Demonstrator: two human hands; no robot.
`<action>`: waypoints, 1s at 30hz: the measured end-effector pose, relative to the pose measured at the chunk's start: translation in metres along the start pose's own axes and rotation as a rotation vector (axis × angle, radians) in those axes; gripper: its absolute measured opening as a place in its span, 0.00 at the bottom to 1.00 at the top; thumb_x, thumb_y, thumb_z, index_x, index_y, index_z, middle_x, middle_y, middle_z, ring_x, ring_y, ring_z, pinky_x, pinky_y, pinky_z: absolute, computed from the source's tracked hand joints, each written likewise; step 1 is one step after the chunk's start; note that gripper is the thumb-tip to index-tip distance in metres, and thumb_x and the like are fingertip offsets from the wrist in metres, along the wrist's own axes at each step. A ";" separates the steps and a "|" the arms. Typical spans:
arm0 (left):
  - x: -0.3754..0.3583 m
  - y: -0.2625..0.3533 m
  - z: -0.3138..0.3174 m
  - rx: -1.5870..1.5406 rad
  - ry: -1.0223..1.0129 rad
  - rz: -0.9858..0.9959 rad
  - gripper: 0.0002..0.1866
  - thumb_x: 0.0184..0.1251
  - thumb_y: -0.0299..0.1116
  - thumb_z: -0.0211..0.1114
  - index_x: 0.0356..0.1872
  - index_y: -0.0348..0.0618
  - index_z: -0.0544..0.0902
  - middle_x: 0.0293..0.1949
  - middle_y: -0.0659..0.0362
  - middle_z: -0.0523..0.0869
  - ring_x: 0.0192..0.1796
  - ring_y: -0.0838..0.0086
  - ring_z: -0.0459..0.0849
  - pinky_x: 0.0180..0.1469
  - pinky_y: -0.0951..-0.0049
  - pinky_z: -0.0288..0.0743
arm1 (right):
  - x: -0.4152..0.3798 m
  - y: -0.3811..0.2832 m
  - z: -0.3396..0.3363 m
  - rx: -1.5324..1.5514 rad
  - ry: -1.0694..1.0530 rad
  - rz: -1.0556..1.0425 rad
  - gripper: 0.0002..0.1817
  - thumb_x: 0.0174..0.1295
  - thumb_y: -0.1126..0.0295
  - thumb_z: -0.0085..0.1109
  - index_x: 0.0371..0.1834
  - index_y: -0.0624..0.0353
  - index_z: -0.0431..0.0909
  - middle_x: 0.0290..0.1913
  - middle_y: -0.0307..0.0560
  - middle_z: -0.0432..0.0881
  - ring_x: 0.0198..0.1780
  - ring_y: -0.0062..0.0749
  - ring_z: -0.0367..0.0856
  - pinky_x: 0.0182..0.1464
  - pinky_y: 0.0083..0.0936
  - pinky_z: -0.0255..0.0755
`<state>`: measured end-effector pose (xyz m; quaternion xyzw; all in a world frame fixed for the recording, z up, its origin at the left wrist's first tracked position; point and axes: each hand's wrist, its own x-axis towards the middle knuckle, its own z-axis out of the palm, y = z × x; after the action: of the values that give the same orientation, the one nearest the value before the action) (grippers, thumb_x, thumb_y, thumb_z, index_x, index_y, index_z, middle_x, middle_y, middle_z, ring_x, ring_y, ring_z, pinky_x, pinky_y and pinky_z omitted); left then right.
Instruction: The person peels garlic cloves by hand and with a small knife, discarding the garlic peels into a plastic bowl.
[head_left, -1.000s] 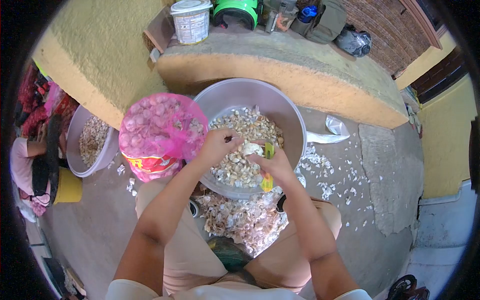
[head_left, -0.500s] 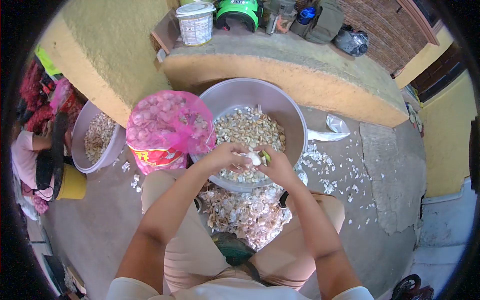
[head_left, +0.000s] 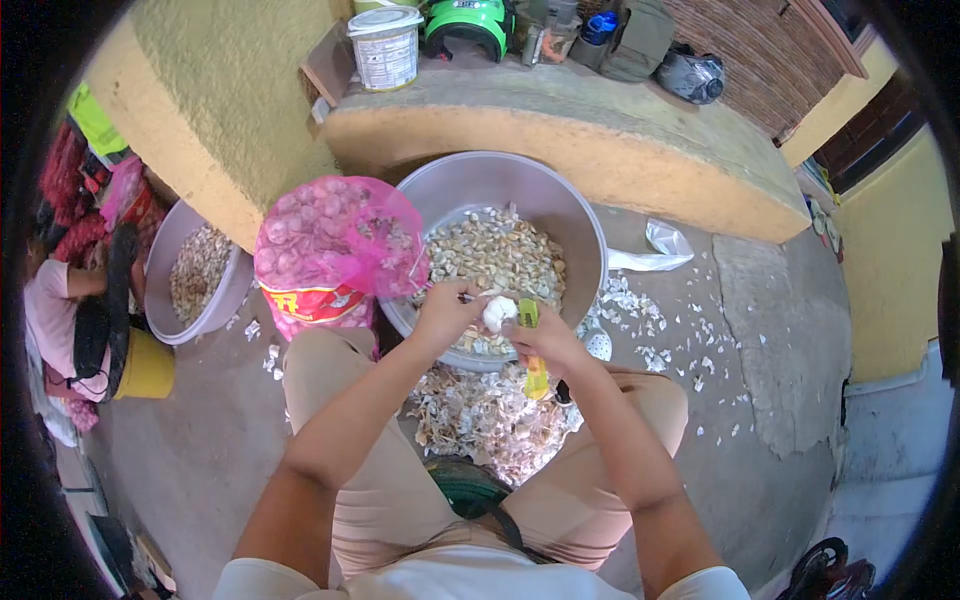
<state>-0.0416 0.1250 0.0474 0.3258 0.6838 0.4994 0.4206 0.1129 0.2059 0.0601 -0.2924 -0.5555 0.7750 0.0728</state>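
Over the large grey basin (head_left: 594,200), my two hands meet around a white garlic bulb (head_left: 499,314). My left hand (head_left: 448,315) pinches the bulb from the left side. In my right hand (head_left: 552,340) is a slim yellow-green tool (head_left: 537,380), its handle sticking out above and below the fingers; its exact kind is not clear. The right fingertips lie against the bulb's right side. Beneath the hands, the basin holds many loose garlic cloves (head_left: 495,250). A heap of garlic skins (head_left: 490,420) lies between my legs, in front of the basin.
A pink mesh sack of garlic bulbs (head_left: 320,225) stands left of the basin. Farther left, a person (head_left: 60,300) sits by another basin (head_left: 215,315) and a yellow bucket (head_left: 148,365). Skins litter the floor (head_left: 680,400) at right. A ledge (head_left: 560,110) runs behind, bearing a white tub (head_left: 386,50).
The bulb has turned and shows more white between my hands. The yellow-green tool now stands more upright in my right hand, with more of it showing. The view has shifted slightly.
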 end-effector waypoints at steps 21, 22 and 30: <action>-0.046 -0.012 -0.022 0.472 -0.612 0.327 0.19 0.54 0.39 0.61 0.43 0.36 0.74 0.40 0.54 0.78 0.40 0.70 0.79 0.39 0.70 0.74 | -0.028 -0.032 -0.002 -0.360 0.155 -0.087 0.24 0.46 0.64 0.63 0.47 0.59 0.69 0.30 0.44 0.78 0.18 0.18 0.68 0.18 0.18 0.64; -0.038 -0.008 -0.021 0.353 -0.515 0.247 0.21 0.55 0.40 0.61 0.45 0.37 0.73 0.41 0.54 0.78 0.40 0.71 0.79 0.39 0.70 0.74 | -0.030 -0.035 0.002 -0.442 0.172 -0.097 0.24 0.45 0.63 0.64 0.46 0.59 0.70 0.30 0.44 0.78 0.21 0.20 0.71 0.21 0.19 0.66; -0.036 0.023 0.000 -0.075 -0.248 -0.002 0.22 0.58 0.40 0.59 0.49 0.39 0.70 0.38 0.56 0.78 0.37 0.76 0.78 0.30 0.78 0.77 | -0.013 -0.012 0.017 -0.729 0.182 -0.385 0.25 0.41 0.60 0.65 0.44 0.58 0.72 0.33 0.52 0.78 0.36 0.38 0.78 0.41 0.28 0.69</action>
<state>-0.0254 0.1006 0.0784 0.3682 0.6076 0.4800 0.5146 0.1117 0.1913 0.0795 -0.2571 -0.8292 0.4711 0.1565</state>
